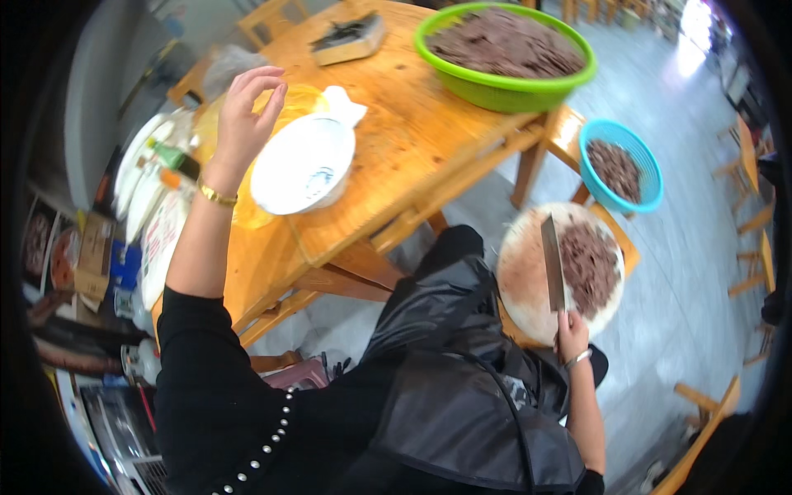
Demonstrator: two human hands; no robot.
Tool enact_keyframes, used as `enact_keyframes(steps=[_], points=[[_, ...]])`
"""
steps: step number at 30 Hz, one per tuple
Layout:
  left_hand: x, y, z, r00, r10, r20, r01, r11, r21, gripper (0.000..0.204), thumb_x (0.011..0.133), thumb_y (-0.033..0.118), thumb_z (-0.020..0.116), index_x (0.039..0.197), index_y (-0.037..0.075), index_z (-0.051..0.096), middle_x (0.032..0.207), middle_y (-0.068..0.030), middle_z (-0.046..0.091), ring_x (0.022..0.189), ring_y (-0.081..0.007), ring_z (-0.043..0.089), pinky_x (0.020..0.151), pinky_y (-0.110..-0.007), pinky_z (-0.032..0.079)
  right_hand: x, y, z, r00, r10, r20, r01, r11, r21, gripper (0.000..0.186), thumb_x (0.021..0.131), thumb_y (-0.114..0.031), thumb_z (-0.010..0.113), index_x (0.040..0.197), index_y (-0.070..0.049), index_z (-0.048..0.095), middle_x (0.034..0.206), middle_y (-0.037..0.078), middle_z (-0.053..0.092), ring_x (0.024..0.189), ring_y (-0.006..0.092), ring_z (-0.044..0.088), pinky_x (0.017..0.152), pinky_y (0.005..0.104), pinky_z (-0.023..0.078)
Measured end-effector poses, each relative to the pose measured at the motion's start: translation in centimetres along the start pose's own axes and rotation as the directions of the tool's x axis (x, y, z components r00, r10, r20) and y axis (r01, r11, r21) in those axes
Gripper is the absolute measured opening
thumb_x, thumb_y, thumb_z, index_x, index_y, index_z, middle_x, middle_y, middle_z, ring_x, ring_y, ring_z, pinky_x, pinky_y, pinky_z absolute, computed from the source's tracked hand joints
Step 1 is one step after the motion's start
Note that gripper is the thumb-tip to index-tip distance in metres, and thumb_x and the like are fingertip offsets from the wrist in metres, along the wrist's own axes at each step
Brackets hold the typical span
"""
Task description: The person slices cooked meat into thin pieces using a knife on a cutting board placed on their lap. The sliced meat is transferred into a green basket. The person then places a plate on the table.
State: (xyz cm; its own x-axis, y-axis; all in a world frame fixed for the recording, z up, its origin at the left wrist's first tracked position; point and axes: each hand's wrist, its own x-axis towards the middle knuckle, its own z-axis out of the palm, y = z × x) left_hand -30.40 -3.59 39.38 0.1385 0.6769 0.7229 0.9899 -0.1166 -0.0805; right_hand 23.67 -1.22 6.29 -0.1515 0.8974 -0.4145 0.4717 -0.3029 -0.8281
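Note:
My right hand (572, 335) is wrapped round the handle of a cleaver (553, 268). The blade stands at the middle of a round, stained chopping board (521, 239), beside a heap of sliced dark brown meat (590, 268) on the board's right side. My left hand (254, 99) is raised over the table's left part, fingers curved and thumb apart, with nothing seen in it. Just right of and below it, a white bowl (289, 169) sits tilted on the wooden table (396, 124), a crumpled white piece (342, 105) at its far side.
A green basin (503, 95) heaped with brown slices stands at the table's far right. A blue basket (648, 157) of brown pieces rests on a stool beyond the board. A box (351, 41) lies at the far edge; a green bottle (175, 158) is left of my arm.

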Motion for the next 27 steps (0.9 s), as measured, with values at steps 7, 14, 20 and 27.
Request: enact_keyframes(steps=[7,14,20,27], points=[[-5.8,-12.2,-4.5,0.837,-0.533,0.125,0.51,0.842,0.177,0.024,0.089,0.023,0.061,0.1,0.002,0.062,0.1,-0.0102,0.066,0.093,-0.0236,0.061,0.083,-0.035,0.048,0.9,4.3,2.4,1.0,0.001,-0.028,-0.002,0.999,-0.043,0.033,0.095,-0.029,0.05,0.075,-0.003,0.049,0.045,0.006,0.046,0.032,0.0158,0.047,0.033,0.0301,0.036],[-11.1,-17.1,0.9,0.354,-0.606,0.712,0.77,0.622,0.146,0.056,0.081,0.035,0.068,0.123,0.002,0.052,0.108,-0.016,0.063,0.099,-0.0279,0.062,0.084,-0.04,0.049,0.9,4.0,2.0,1.0,0.016,-0.021,-0.018,0.998,-0.058,0.032,0.095,-0.03,0.05,0.073,-0.009,0.042,0.047,0.0,0.04,0.031,0.0136,0.042,0.03,0.028,0.034],[-12.7,-21.3,3.0,0.434,-0.799,0.417,0.534,0.601,0.595,0.09,0.067,0.043,0.077,0.137,0.003,0.037,0.123,-0.0245,0.054,0.119,-0.0331,0.05,0.1,-0.038,0.04,1.8,5.0,1.8,0.999,0.005,-0.045,-0.009,0.996,-0.092,0.031,0.094,-0.028,0.053,0.072,-0.009,0.042,0.05,-0.001,0.041,0.034,0.0123,0.042,0.033,0.0279,0.035],[-6.7,-19.8,6.0,0.68,-0.463,0.569,0.53,0.846,0.054,0.066,0.078,0.039,0.071,0.128,0.002,0.05,0.127,-0.0182,0.054,0.113,-0.0282,0.055,0.093,-0.037,0.045,1.3,4.9,1.5,0.977,-0.187,-0.103,0.112,0.859,-0.499,0.035,0.092,-0.03,0.053,0.079,0.002,0.052,0.057,0.015,0.05,0.052,0.0259,0.051,0.053,0.0395,0.04]])
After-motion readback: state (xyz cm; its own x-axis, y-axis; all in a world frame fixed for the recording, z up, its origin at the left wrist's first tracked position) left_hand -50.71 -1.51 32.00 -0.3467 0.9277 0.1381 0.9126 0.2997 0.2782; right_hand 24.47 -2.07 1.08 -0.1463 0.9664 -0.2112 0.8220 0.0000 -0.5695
